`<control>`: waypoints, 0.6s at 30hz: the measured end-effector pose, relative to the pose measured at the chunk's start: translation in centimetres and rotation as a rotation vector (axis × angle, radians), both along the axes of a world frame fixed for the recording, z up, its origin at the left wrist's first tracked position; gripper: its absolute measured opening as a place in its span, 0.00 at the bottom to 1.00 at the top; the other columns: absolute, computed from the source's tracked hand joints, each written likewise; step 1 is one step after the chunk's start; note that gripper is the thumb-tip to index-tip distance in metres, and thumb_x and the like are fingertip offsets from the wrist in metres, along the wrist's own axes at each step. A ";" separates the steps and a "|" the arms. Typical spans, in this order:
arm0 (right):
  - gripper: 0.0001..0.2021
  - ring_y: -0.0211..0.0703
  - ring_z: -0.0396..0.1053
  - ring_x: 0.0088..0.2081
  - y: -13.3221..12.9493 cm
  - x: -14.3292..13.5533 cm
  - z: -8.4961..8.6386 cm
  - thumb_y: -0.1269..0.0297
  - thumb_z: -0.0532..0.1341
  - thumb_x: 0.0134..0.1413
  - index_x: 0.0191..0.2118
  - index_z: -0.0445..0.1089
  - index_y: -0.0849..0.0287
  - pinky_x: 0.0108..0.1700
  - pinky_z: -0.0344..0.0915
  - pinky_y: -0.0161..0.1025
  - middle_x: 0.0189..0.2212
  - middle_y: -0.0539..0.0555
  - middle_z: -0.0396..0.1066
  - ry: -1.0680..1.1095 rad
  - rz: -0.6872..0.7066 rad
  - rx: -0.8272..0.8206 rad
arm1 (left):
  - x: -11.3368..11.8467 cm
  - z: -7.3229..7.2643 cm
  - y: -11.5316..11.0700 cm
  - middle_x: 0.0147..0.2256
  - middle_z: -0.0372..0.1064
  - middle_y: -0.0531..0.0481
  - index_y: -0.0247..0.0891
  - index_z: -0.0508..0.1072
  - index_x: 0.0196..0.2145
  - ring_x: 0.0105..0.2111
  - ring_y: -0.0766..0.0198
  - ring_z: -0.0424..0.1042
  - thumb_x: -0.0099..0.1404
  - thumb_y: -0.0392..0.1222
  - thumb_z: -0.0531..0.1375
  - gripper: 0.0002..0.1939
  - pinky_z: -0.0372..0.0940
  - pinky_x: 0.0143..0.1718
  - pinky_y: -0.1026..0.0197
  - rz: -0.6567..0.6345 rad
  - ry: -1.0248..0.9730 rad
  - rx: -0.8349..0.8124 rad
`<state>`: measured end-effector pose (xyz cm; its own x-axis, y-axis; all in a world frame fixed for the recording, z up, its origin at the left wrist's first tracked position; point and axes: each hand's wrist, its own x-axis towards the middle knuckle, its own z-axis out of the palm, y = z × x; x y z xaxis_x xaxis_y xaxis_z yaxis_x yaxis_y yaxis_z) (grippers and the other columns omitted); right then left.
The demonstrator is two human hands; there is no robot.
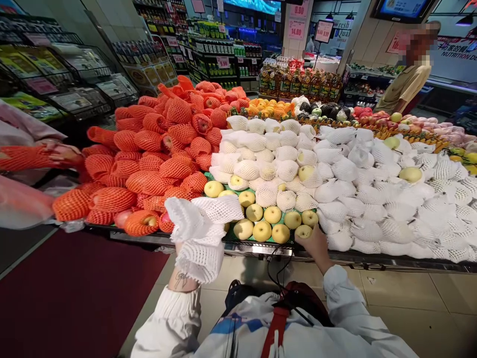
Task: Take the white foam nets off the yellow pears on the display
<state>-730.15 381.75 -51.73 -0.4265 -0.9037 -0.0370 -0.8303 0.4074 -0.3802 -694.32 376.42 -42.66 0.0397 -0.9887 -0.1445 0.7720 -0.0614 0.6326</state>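
A bunch of white foam net sleeves [203, 223] hides most of my left hand [180, 248], which is closed around them. They are held up over the front edge of the fruit stand, left of the bare fruit. My right hand [312, 243] has its fingers on a round yellow pear [303, 231] at the stand's front edge. Several more bare yellow pears [262, 230] sit in rows on a green liner between my hands. Behind and to the right, pears in white foam nets [286, 170] are piled up.
Fruit in red foam nets [149, 184] is heaped at the left. Another person's arm in a red sleeve [30, 156] reaches in there, near a plastic bag [24, 201]. Dark cables [278, 273] hang before me. Oil bottles [298, 84] stand behind; a person [406, 79] is at the right.
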 end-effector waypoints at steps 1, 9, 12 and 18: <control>0.31 0.58 0.76 0.44 -0.1 0.3 0.0 0.50 0.72 0.49 0.53 0.65 0.61 0.43 0.69 0.45 0.44 0.62 0.77 -0.071 0.011 -0.044 | 0.3 -0.6 0.0 0.47 0.78 0.41 0.30 0.78 0.45 0.45 0.63 0.78 0.79 0.56 0.49 0.27 0.72 0.55 0.57 0.007 -0.070 -0.045; 0.24 0.58 0.76 0.49 -0.4 -0.8 -0.9 0.49 0.71 0.50 0.49 0.74 0.58 0.54 0.71 0.51 0.46 0.59 0.79 -0.254 0.215 -0.115 | 0.8 -1.3 -0.2 0.41 0.82 0.55 0.44 0.76 0.49 0.40 0.70 0.80 0.79 0.53 0.51 0.17 0.69 0.56 0.68 0.026 0.238 0.121; 0.30 0.60 0.72 0.58 0.0 -1.8 -1.9 0.53 0.73 0.49 0.57 0.75 0.61 0.63 0.68 0.54 0.55 0.64 0.74 -0.233 0.295 -0.193 | 1.2 -1.3 0.0 0.40 0.82 0.55 0.43 0.74 0.51 0.42 0.71 0.80 0.80 0.55 0.48 0.19 0.67 0.58 0.69 0.046 0.306 0.171; 0.34 0.59 0.72 0.59 0.8 -2.4 -0.8 0.53 0.71 0.56 0.66 0.69 0.59 0.58 0.71 0.50 0.61 0.64 0.70 -0.095 0.366 -0.078 | 2.0 -2.4 0.1 0.41 0.82 0.57 0.44 0.73 0.49 0.41 0.74 0.80 0.83 0.51 0.40 0.24 0.70 0.53 0.71 0.049 0.323 0.249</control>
